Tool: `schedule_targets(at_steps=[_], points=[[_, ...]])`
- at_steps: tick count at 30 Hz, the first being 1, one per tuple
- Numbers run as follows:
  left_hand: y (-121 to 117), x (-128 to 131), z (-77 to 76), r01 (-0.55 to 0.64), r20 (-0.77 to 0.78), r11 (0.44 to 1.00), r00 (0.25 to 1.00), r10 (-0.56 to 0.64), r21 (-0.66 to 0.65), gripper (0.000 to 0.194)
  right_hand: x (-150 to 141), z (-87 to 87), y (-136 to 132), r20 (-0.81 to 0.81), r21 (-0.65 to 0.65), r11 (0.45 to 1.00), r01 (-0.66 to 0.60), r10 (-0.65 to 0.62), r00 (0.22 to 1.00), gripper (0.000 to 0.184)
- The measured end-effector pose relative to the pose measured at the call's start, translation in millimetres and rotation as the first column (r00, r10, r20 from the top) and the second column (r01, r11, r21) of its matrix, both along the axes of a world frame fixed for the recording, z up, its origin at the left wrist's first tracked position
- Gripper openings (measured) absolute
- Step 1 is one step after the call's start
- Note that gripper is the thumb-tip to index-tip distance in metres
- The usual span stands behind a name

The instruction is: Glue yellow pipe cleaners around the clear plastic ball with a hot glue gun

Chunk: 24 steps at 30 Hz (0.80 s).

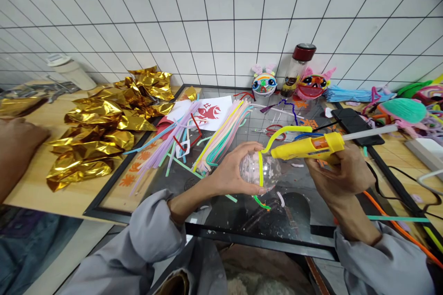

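Note:
My left hand (230,170) is closed around a clear plastic ball (272,170). A yellow pipe cleaner (260,170) runs round the ball's middle, and its loose end curves up and to the right. In my right hand (342,170) is a yellow hot glue gun (308,145) with a white glue stick (372,132) poking out of its back. The gun's nozzle points left, close to the pipe cleaner at the top of the ball; whether it touches I cannot tell. Below the ball lies a short green and orange pipe cleaner piece (262,203).
Bundled pipe cleaners (223,136) lie left of the ball, near crumpled gold foil (100,124). Behind are scissors (275,132), finished ball figures (264,84) and a bottle (294,71). A phone (356,125) lies right. Another person's arm (20,152) rests at far left.

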<state>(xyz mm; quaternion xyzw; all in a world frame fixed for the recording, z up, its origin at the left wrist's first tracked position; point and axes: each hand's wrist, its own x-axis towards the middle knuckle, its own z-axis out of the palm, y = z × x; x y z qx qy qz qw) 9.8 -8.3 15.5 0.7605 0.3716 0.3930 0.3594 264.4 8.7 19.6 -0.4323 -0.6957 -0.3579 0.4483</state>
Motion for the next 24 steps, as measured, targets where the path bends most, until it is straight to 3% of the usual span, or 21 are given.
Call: schedule_targets(at_steps=[8, 24], points=[[-0.2, -0.2, -0.1, -0.021, -0.004, 0.999, 1.0, 0.021, -0.024, 0.086, 2.9, -3.8, -1.3, -0.076, -0.099, 0.995, -0.009, 0.001, 0.997, 0.02], [1.2, -1.0, 1.1, -0.018, 0.009, 1.0, 1.0, 0.018, -0.025, 0.085, 2.8, -1.9, -2.7, -0.007, 0.018, 0.999, -0.03, 0.03, 1.0, 0.026]])
